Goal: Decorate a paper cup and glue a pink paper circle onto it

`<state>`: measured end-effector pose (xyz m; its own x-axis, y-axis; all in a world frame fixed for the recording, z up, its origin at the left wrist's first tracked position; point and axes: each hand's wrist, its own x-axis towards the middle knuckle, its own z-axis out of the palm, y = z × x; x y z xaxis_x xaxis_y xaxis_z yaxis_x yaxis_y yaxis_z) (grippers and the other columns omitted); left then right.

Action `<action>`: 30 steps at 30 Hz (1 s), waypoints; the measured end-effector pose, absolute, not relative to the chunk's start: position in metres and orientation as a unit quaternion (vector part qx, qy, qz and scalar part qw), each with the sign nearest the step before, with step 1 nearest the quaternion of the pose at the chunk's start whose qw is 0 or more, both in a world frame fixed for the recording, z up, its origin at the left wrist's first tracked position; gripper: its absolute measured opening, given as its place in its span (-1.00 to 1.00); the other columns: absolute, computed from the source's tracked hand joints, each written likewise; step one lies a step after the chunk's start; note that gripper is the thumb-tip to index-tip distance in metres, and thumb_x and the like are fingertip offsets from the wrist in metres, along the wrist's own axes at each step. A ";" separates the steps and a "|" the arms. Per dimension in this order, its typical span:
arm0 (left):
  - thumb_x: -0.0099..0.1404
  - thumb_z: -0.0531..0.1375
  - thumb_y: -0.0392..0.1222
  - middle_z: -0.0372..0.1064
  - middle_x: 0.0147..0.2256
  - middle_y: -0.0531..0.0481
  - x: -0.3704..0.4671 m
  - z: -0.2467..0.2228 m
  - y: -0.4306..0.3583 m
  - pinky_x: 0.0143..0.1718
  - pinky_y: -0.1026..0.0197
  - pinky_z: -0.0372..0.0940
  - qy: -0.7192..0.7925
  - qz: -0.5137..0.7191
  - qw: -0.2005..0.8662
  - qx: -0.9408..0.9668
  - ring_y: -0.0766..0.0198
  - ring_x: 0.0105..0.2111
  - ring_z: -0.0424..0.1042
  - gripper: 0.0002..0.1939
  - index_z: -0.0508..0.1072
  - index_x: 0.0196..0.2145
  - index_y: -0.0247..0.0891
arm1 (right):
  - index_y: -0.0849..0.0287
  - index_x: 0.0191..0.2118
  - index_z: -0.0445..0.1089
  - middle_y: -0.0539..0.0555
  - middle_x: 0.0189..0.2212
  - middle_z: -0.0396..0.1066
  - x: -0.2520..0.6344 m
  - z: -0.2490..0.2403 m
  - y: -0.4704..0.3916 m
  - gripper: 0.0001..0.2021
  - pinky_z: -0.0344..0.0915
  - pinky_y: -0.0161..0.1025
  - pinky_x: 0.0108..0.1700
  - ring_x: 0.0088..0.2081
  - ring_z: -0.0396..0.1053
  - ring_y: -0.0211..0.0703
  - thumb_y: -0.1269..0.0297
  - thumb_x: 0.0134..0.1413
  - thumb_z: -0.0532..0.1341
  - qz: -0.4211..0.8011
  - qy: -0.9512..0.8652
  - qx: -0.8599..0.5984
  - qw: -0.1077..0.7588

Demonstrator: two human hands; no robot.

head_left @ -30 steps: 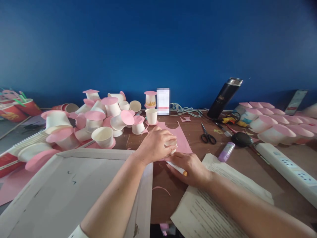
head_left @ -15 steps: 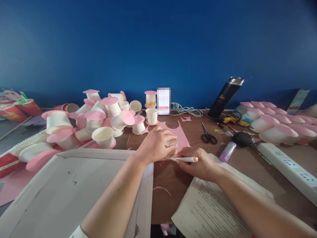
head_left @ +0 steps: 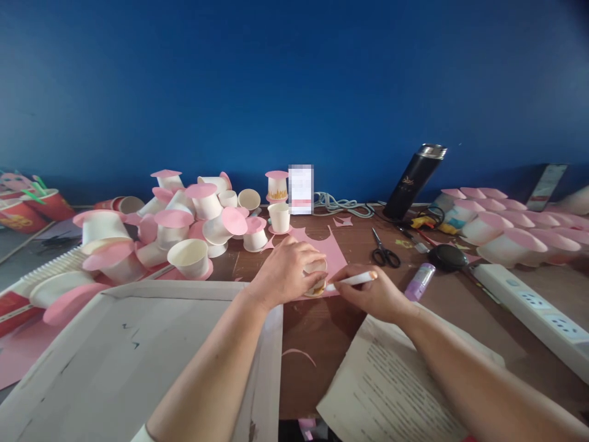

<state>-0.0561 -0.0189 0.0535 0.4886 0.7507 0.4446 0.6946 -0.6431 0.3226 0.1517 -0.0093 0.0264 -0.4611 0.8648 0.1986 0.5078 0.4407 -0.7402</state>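
My left hand (head_left: 291, 273) is closed around a small white paper cup (head_left: 317, 266) with orange-brown marks low on its side. Between the fingers of my right hand (head_left: 375, 294) is a white marker (head_left: 356, 280), its tip pointing left at the lower part of the cup. Whether the tip touches the cup, I cannot tell. Under and behind the cup lies a cut sheet of pink paper (head_left: 334, 252). Farther back, a cup with orange lettering and a pink disc on top (head_left: 277, 184) stands above another white cup (head_left: 278, 218).
Many white cups with pink discs (head_left: 172, 227) crowd the left. Scissors (head_left: 384, 253), a purple glue stick (head_left: 419, 282), a black flask (head_left: 414, 181) and a power strip (head_left: 536, 307) lie or stand to the right. A white box lid (head_left: 151, 344) and a printed sheet (head_left: 391, 380) are in front.
My right hand has shifted slightly up and right, and the marker now slants more, its back end raised. The left hand keeps holding the cup. The whole view has shifted slightly.
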 end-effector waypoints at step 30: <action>0.19 0.22 -0.04 0.35 0.01 -0.10 -0.075 0.033 0.004 -0.10 0.12 0.33 0.465 0.587 0.314 0.583 0.22 -0.13 0.38 -0.54 0.35 0.04 -0.15 | 0.17 -0.26 0.33 -0.06 -0.54 0.33 0.156 0.023 0.002 -0.80 0.03 -0.41 -0.63 -0.65 0.10 -0.43 0.17 0.05 0.24 0.432 -0.548 -0.376 0.611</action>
